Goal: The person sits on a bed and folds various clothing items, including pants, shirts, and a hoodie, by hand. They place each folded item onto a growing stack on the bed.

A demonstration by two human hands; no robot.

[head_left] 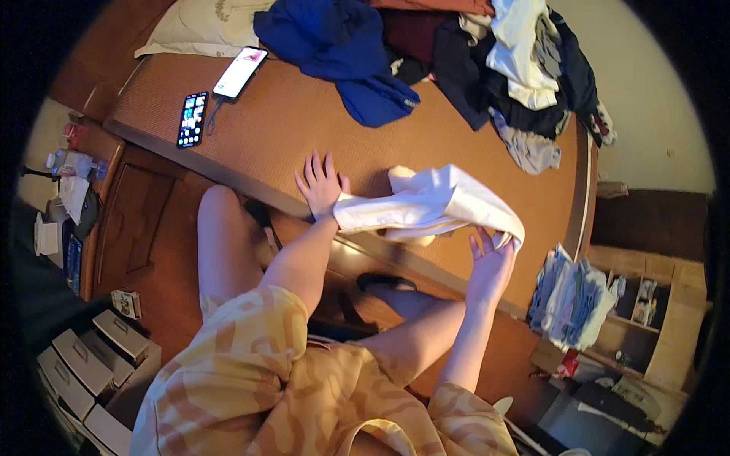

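My left hand point(322, 186) lies on the brown mat of the bed with its fingers spread, holding nothing. A white garment point(449, 199) stretches from beside my left wrist across to my right hand. Its narrow left end, like a sleeve or a leg, lies against that wrist. My right hand point(490, 262) grips the garment's folded right end, the fingers partly hidden under the cloth. The middle of the garment is bunched up above the bed's near edge.
A blue garment point(372, 83) and a heap of dark and white clothes point(525, 68) lie along the bed's far side. Two lit phones point(240, 74) rest at the far left. Folded clothes point(570, 296) hang or stand by the shelf at right. Grey drawers point(84, 361) stand lower left.
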